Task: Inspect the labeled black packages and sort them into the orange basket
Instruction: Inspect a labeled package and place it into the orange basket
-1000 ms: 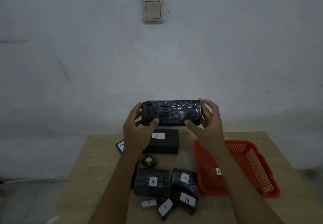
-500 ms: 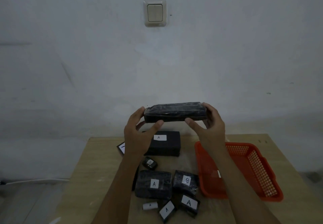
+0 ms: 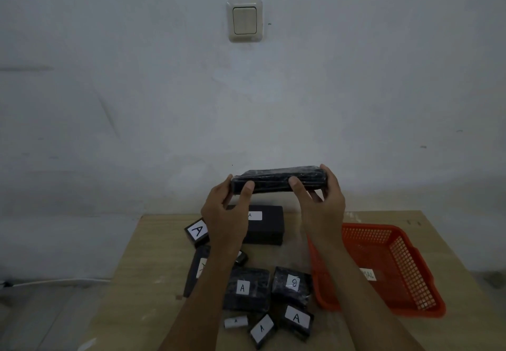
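I hold a long black plastic-wrapped package (image 3: pixel 276 180) up in the air above the far end of the table, one narrow side facing me; no label shows on it. My left hand (image 3: pixel 224 211) grips its left end and my right hand (image 3: pixel 321 202) grips its right end. On the table below lie several black packages with white labels: a big box marked A (image 3: pixel 267 227), a small one marked A (image 3: pixel 197 231), a wrapped one marked A (image 3: pixel 246 287), and one marked B (image 3: pixel 293 285). The orange basket (image 3: pixel 383 243) stands at the right with a white label inside.
More small labeled packages (image 3: pixel 297 320) and a small white roll (image 3: pixel 236 322) lie near the table's front edge. The wooden table (image 3: pixel 153 263) stands against a pale wall with a light switch (image 3: pixel 244 20). A cable (image 3: pixel 54 282) runs along the floor at the left.
The package has been turned in my hands from its broad glossy face toward me to its narrow side. Both hands stay on its ends.
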